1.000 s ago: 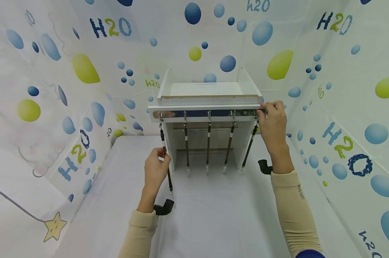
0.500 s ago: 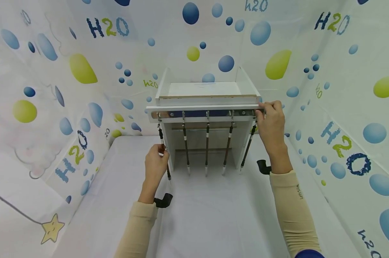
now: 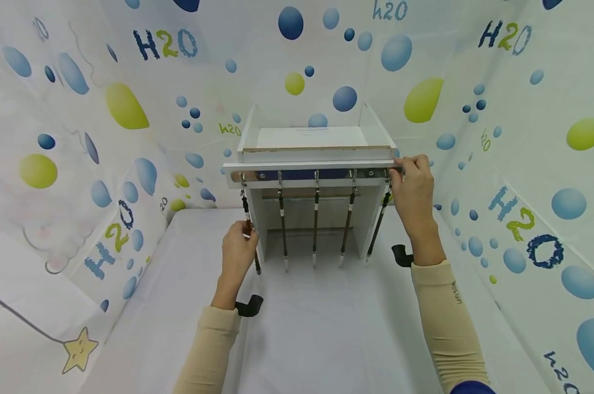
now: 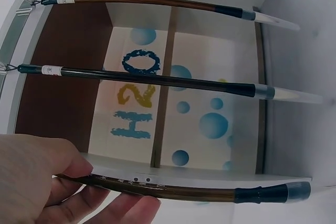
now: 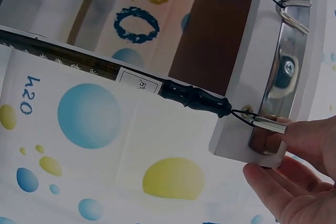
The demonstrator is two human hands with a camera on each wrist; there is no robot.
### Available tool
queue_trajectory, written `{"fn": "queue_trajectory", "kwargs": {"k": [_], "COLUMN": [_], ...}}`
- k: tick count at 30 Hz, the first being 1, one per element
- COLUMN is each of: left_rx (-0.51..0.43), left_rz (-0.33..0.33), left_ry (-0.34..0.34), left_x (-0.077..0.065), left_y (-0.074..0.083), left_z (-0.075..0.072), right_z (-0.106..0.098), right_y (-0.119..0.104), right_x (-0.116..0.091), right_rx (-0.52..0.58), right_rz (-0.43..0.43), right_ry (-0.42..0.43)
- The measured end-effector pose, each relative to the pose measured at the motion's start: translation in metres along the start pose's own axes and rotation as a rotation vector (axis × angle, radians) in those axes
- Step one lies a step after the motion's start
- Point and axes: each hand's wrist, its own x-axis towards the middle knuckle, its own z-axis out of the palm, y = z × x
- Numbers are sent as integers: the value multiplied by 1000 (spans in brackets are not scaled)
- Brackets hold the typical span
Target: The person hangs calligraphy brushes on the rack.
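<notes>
My left hand (image 3: 239, 249) pinches the shaft of the leftmost calligraphy brush (image 3: 245, 207), which hangs by a loop from the rack's front rail (image 3: 297, 174). In the left wrist view, thumb and fingers hold this brush's brown shaft (image 4: 194, 192), its tip pointing away to the right. My right hand (image 3: 415, 189) grips the rail's right end. In the right wrist view, the thumb lies against the metal hook (image 5: 270, 125) and fingers reach below the rail's end. From that hook hangs the rightmost brush (image 5: 197, 98) by a black cord.
Between the outer brushes, several more hang, including a middle brush (image 3: 315, 224). Behind the rail stands the white rack with a shallow top tray (image 3: 316, 152). White cloth (image 3: 316, 328) covers the surface below, and a patterned sheet (image 3: 218, 82) rises behind.
Since the first frame, the lower end of the left brush has swung up and slightly towards the rack, with my left hand rising a little. My right hand has kept its place on the rail.
</notes>
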Motion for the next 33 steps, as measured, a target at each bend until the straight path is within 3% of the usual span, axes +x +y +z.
{"fn": "queue_trajectory", "kwargs": {"k": [18,26,33], "left_rx": [16,3,47], "left_rz": [-8,-27,64], "left_ry": [-33,-37,-10], "left_x": [-9,-9,-18], "left_y": [-18,-6,14], "left_z": [13,5,-10], "right_z": [1,-7,-16], "right_y": [5,7,-1], "right_x": [-3,-6,-23], "right_rx": [0,8,8], "right_rz": [-12,-36,-136], "right_ry": [-46,-54,4]}}
